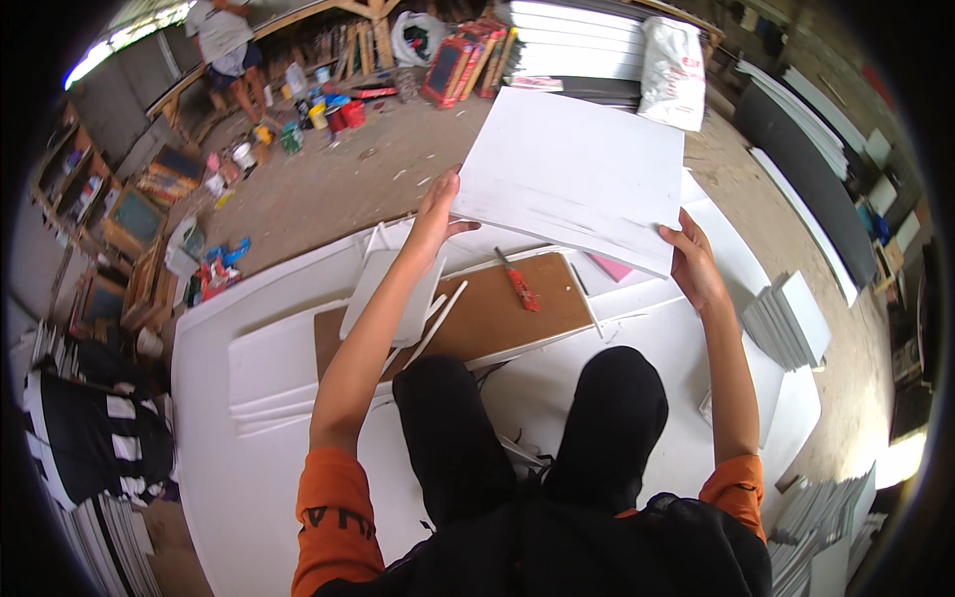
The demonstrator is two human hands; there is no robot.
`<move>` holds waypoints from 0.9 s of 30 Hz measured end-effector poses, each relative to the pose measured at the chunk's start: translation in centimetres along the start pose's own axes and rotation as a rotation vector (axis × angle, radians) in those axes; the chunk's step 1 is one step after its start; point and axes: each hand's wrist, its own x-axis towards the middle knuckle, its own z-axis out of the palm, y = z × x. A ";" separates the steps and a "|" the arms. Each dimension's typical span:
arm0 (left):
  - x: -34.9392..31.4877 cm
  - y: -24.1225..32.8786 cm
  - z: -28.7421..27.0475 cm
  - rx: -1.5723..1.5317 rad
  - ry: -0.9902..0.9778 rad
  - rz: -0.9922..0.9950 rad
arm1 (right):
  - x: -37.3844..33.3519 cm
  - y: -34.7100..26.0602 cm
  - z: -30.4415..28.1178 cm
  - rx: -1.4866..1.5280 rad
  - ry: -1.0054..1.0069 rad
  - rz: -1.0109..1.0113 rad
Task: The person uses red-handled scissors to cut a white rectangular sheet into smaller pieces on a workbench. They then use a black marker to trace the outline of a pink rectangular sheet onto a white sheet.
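Observation:
Between my two hands I hold up a white foam board sheet (577, 169), tilted, with dark scuff marks along its near edge. My left hand (436, 221) grips its left edge, thumb and fingers on either side. My right hand (694, 261) is closed on its lower right corner. Beneath the sheet, on a brown board (477, 308), lies a red-handled utility knife (519, 284) with its blade pointing away from me. White offcut strips (438, 323) and a smaller white board piece (390, 298) rest beside my left forearm.
Large white sheets (269, 478) lie under and around my knees. A stack of cut white pieces (791, 318) stands at the right. Paint containers (318, 114), red-framed panels (463, 65) and a white sack (672, 75) are at the back. A person (224, 45) stands far left.

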 end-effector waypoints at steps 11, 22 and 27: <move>6.4 -9.6 26.6 0.332 -0.468 0.112 | -5.2 8.3 -25.5 -0.127 0.714 -0.037; -1.2 -30.7 51.4 0.152 -0.925 -0.485 | -27.2 22.3 -36.0 -0.040 1.683 0.162; -4.3 -34.8 59.8 0.069 -0.832 -0.562 | -28.0 24.4 -37.3 0.116 1.838 0.091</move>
